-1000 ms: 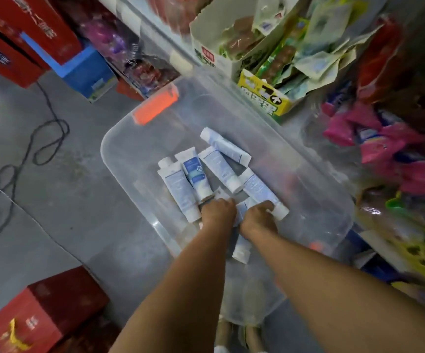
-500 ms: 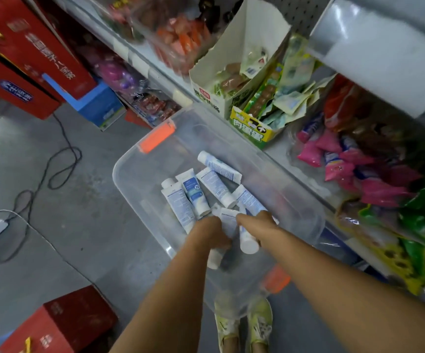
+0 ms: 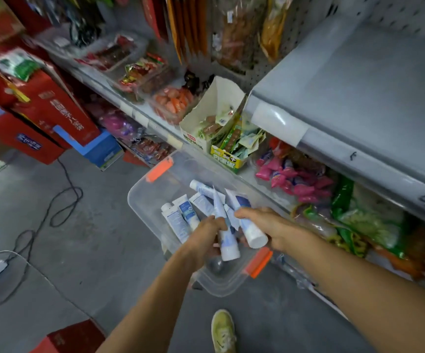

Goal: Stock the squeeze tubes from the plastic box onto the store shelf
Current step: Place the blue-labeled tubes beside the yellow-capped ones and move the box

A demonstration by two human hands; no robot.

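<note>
- Plastic box (image 3: 140,200): clear, thin-walled, rounded corners, 2 orange latches on opposite ends. It sits on the floor directly below both grips, against the foot of the shelving.
- Loose tubes (image 3: 180,215): soft white plastic with blue-and-white labels and flat crimped tails. They lie on the box bottom, just beyond and left of the left grip.
- Left grip (image 3: 203,240): fingers curled round 1 white tube (image 3: 228,244), cap end toward the person, crimped tail pointing away. Back of hand up, forearm reaching forward over the near box rim.
- Right grip (image 3: 270,228): fingers and thumb closed round a second tube (image 3: 253,234), round white cap sticking out toward the left grip. Wrist straight, arm coming in from the lower right.
- Both held tubes are above the box, close together. A thinner tube tail shows between them; which grip holds it, cannot tell.
- Store shelf (image 3: 372,85): grey painted metal, smooth, with a pegboard back, up and right of the right grip, well apart.
</note>
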